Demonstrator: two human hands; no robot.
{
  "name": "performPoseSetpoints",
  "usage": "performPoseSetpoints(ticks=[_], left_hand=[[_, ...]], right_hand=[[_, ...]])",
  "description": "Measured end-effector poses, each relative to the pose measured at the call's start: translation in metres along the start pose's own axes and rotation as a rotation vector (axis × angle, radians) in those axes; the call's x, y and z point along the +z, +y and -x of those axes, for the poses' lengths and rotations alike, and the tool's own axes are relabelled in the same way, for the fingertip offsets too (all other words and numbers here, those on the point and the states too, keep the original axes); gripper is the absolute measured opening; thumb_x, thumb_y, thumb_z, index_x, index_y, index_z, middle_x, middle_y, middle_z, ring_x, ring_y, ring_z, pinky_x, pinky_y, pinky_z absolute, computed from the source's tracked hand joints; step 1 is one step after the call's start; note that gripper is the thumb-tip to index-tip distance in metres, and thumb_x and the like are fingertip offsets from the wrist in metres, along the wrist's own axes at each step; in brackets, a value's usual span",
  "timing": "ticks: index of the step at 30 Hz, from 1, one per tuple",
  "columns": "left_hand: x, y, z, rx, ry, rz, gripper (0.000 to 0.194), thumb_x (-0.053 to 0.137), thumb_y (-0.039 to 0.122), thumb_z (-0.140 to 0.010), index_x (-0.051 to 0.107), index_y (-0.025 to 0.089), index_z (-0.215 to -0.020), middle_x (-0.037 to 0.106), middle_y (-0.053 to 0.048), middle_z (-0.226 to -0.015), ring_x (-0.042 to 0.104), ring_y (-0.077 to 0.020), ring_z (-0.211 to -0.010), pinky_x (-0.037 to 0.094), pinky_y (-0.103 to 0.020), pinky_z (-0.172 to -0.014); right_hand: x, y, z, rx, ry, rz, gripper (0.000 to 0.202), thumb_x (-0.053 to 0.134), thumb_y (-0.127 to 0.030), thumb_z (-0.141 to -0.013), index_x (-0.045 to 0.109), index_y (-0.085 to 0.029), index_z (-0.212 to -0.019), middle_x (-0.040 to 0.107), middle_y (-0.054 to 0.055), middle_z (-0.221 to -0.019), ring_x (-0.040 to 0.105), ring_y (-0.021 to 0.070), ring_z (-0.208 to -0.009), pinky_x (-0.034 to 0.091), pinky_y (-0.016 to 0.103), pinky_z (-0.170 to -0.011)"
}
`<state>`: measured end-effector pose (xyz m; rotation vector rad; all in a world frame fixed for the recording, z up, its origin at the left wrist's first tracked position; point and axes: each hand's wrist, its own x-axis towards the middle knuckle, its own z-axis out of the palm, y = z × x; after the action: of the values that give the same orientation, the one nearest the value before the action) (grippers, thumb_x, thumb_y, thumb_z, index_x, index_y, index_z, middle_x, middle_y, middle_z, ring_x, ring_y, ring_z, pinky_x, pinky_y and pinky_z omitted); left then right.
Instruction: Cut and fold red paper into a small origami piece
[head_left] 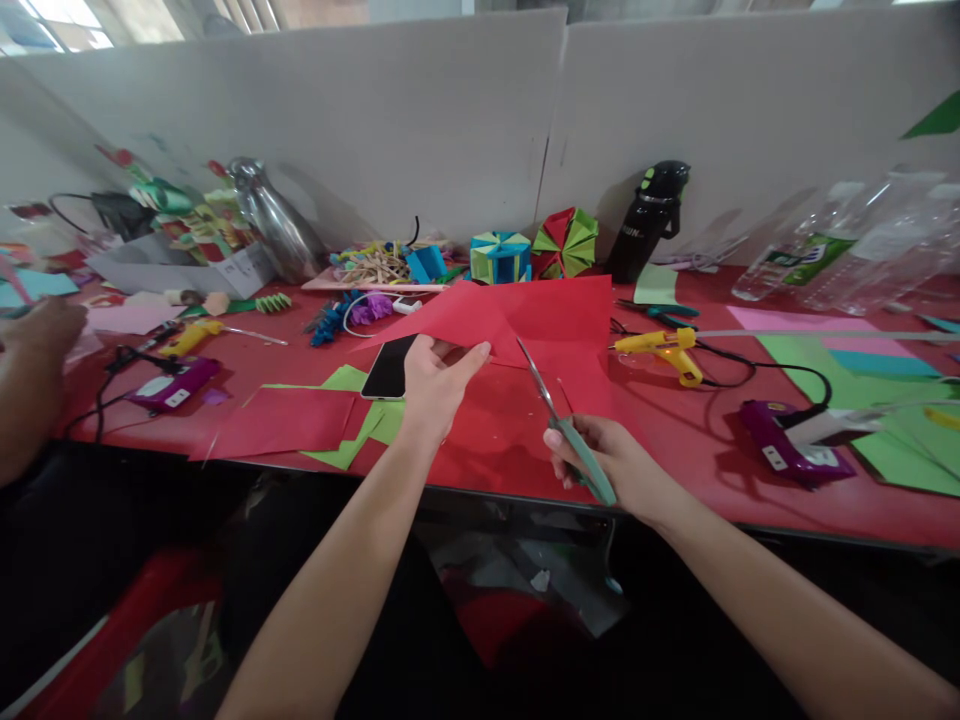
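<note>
My left hand pinches the near edge of a large red paper sheet, lifting it above the red table. In my right hand is a pair of scissors with green handles. Their blades point up and away, and the tip lies at a slit in the sheet. A black phone lies just left of my left hand, partly hidden by it. Smaller red paper pieces and green paper pieces lie to the left.
A yellow glue gun and a purple power socket are on the right; another yellow glue gun is left. Behind stand a black bottle, a steel flask and folded paper crafts. Another person's hand shows at far left.
</note>
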<state>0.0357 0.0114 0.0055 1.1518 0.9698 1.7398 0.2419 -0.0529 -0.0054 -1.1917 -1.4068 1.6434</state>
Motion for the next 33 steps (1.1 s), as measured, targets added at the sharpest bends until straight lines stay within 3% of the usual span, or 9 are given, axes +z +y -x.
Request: performPoseSetpoints(ticks=[8,18,26,33], left_hand=[[0.0026,-0.0024,0.0014,-0.023,0.005,0.046,0.045,0.086,0.026,-0.066,0.062,0.018,-0.104,0.072,-0.011,-0.108,0.07,-0.0268,-0.101,0.058,-0.044,-0.09],[0.0029,-0.0046,0.0024,-0.019,0.001,0.056,0.043,0.087,0.026,-0.065,0.059,0.018,-0.098,0.072,-0.009,-0.1,0.072,-0.0266,-0.095,0.059,-0.044,-0.087],[0.0042,-0.0034,0.0026,-0.052,0.012,0.066,0.046,0.087,0.027,-0.065,0.059,0.019,-0.101,0.073,-0.009,-0.102,0.072,-0.0263,-0.094,0.059,-0.045,-0.087],[0.0058,-0.0015,0.0019,-0.081,0.006,0.129,0.043,0.086,0.024,-0.066,0.059,0.018,-0.1,0.072,-0.008,-0.101,0.072,-0.0234,-0.091,0.06,-0.042,-0.085]], right_hand=[[0.0047,-0.0004,-0.002,0.014,0.029,0.05,0.048,0.072,-0.063,-0.074,0.048,-0.022,-0.072,0.06,-0.002,-0.058,0.057,0.0129,-0.051,0.046,0.029,-0.056],[0.0057,0.0056,-0.0043,0.001,0.069,0.078,0.047,0.074,-0.061,-0.073,0.045,-0.023,-0.072,0.057,-0.003,-0.057,0.054,0.0136,-0.051,0.042,0.03,-0.055],[0.0033,0.0027,0.0,-0.106,0.035,0.124,0.043,0.061,-0.06,-0.086,0.045,-0.023,-0.072,0.049,-0.002,-0.066,0.048,0.015,-0.063,0.037,0.032,-0.063],[0.007,0.0003,-0.0012,-0.028,0.042,0.094,0.047,0.063,-0.064,-0.082,0.042,-0.023,-0.071,0.049,-0.002,-0.063,0.047,0.0134,-0.059,0.037,0.031,-0.06]])
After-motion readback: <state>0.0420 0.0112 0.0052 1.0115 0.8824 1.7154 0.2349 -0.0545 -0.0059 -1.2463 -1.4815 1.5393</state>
